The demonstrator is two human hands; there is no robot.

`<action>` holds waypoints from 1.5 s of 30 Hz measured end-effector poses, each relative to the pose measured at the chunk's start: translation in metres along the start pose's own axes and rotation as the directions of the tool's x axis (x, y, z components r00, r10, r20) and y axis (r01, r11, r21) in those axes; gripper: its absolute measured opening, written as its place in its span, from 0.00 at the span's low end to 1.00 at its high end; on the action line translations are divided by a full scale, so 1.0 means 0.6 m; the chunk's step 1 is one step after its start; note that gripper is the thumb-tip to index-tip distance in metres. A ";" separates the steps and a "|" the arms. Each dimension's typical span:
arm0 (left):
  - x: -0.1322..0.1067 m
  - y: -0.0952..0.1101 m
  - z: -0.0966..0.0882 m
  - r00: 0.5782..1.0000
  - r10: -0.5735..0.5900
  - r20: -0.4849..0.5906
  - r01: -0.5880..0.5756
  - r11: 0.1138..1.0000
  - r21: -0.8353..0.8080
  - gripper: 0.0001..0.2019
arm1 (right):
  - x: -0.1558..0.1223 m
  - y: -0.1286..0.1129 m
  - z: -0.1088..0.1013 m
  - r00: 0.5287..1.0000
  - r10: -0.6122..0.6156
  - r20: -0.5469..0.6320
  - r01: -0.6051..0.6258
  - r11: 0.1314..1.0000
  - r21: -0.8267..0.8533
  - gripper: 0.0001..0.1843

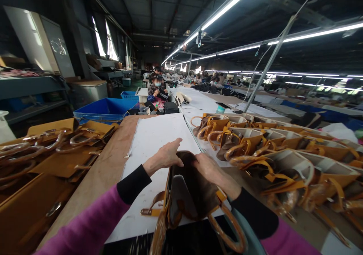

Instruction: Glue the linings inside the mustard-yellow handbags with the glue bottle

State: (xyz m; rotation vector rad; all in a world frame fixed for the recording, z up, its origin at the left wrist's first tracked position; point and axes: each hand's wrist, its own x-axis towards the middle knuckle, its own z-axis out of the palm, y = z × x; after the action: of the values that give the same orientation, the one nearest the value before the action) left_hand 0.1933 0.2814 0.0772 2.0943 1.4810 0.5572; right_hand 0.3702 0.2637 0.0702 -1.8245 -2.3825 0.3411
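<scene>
A brown handbag (pixel 195 194) with tan trim stands in front of me, its dark mouth facing up. Two plastic-wrapped handles (pixel 231 228) hang from its near side. My left hand (pixel 164 156) is beside the bag's far left corner, fingers stretched forward and the thumb at the rim. Over the far right rim curls my right hand (pixel 212 171), with its fingertips inside the bag and partly hidden. A tan strap tab (pixel 151 212) sticks out to the left over white paper (pixel 159 134).
Several tan bags (pixel 51 168) with wrapped handles lie stacked at the left. Rows of open bags (pixel 283 149) stand at the right. Ahead are a blue bin (pixel 104 107) and a seated person (pixel 157 90). A slanted metal post (pixel 266 67) rises at the right.
</scene>
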 end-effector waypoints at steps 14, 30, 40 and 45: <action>0.048 -0.043 0.021 0.949 0.199 0.242 -0.133 0.956 -0.263 0.18 | -0.045 0.054 -0.015 0.999 0.001 0.051 -0.004 0.999 0.051 0.10; 0.013 0.001 0.023 0.970 0.196 0.141 -0.205 0.978 0.047 0.08 | -0.013 0.019 0.003 0.998 -0.003 -0.070 -0.011 0.979 -0.203 0.15; 0.011 0.032 0.032 0.979 0.190 0.070 -0.203 0.897 0.393 0.13 | -0.011 0.023 0.008 0.995 -0.024 -0.097 -0.001 0.968 -0.252 0.16; 0.016 0.029 0.038 0.977 0.199 0.073 -0.212 0.901 0.379 0.12 | -0.007 0.027 0.008 0.993 -0.057 -0.106 0.027 0.965 -0.261 0.15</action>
State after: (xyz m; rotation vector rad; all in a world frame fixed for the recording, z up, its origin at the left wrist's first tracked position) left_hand 0.2227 0.2817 0.0706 2.5731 1.4512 0.3206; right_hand 0.3854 0.2634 0.0616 -1.8344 -2.4794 -0.0823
